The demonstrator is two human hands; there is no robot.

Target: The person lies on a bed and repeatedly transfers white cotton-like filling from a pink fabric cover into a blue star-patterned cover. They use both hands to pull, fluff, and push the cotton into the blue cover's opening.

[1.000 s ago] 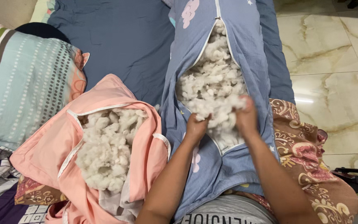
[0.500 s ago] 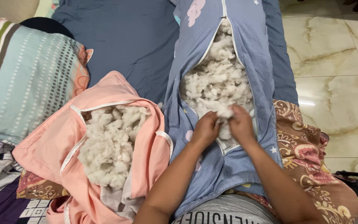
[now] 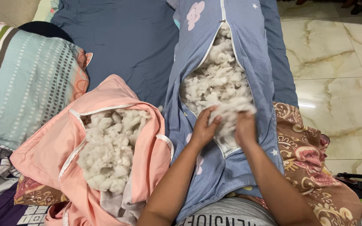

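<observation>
At the far left lies a striped pillow point(image 3: 26, 79) in teal, pink and olive bands with rows of pale dots, resting on a dark blue sheet point(image 3: 126, 46). Just right of it sits a pink pillow cover point(image 3: 47, 155), its white-edged opening spread wide and heaped with off-white stuffing point(image 3: 109, 146). Beside that runs a blue pillow cover point(image 3: 252, 54) printed with pink clouds and small stars, unzipped down its middle; a second mass of white filling point(image 3: 218, 75) shows through the long slit. So there are three pillow pieces in all: one finished, two open covers.

The left hand point(image 3: 204, 127) is at the lower end of the blue cover's opening, fingers curled around a clump of fibre point(image 3: 231, 113). The right hand point(image 3: 244, 127), just beside it, pinches the same clump from the other side, fingers closed into the fluff. The clump sits at the opening, touching the filling under it.

Further right, a brown floral cloth point(image 3: 311, 163) drapes beside the cover, and beyond it lies a cream marble floor point(image 3: 340, 62).
</observation>
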